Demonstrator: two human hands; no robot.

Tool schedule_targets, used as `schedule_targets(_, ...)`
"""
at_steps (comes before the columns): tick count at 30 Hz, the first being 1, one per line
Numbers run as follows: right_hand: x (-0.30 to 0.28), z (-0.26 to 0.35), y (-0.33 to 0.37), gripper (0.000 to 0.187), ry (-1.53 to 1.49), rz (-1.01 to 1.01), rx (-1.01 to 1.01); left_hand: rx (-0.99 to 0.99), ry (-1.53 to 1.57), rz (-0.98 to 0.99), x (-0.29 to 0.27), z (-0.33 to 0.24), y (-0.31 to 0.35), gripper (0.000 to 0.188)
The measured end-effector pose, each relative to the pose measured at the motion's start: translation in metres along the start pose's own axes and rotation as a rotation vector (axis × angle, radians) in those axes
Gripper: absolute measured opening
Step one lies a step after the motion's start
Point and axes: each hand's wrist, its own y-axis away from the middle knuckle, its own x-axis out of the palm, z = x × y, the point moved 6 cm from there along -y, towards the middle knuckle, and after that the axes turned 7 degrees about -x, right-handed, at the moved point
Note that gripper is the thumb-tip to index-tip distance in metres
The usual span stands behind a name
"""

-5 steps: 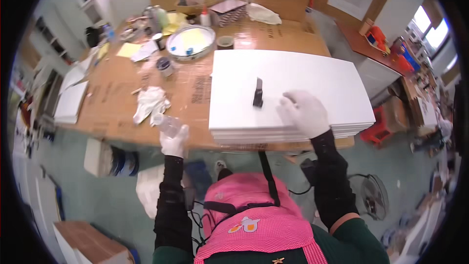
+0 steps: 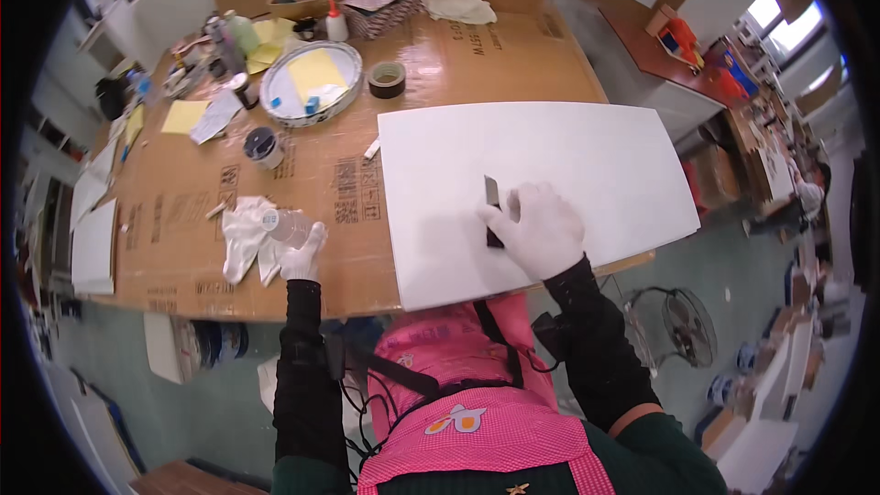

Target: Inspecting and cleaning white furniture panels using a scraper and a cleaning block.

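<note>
A large white board point(image 2: 587, 156) lies on the cardboard-covered table point(image 2: 458, 46), overhanging its near edge. A small black flat tool point(image 2: 491, 191) rests on the board near its front. My right hand point(image 2: 543, 231), in a white glove, closes over the tool's lower end. My left hand point(image 2: 304, 258), also gloved, holds a small clear plastic bottle point(image 2: 286, 224) above the table's near edge, beside a crumpled white cloth point(image 2: 242, 236).
A small dark-lidded jar point(image 2: 263, 145), a tape roll point(image 2: 386, 79) and a round tray with yellow paper point(image 2: 312, 82) sit mid-table. Bottles and cardboard boxes crowd the far edge. A floor fan point(image 2: 687, 323) stands at my right.
My right hand has moved left from beside the black tool onto it. The left hand still holds the bottle in about the same place.
</note>
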Motion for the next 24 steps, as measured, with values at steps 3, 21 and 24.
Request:
schedule_targets(3,0.020,0.007,-0.012,0.034,-0.012,0.024,0.031,0.148,-0.197,0.063,-0.007,0.031,-0.073,0.066)
schedule_targets(21,0.036,0.031,-0.027,0.013,-0.331,0.037,0.014,-0.072,-0.251,0.133,-0.008,0.065,-0.110,0.068)
schedule_targets(24,0.026,0.013,-0.033,0.012,-0.352,0.175,0.100,-0.023,-0.473,0.083,-0.006,0.043,-0.083,0.073)
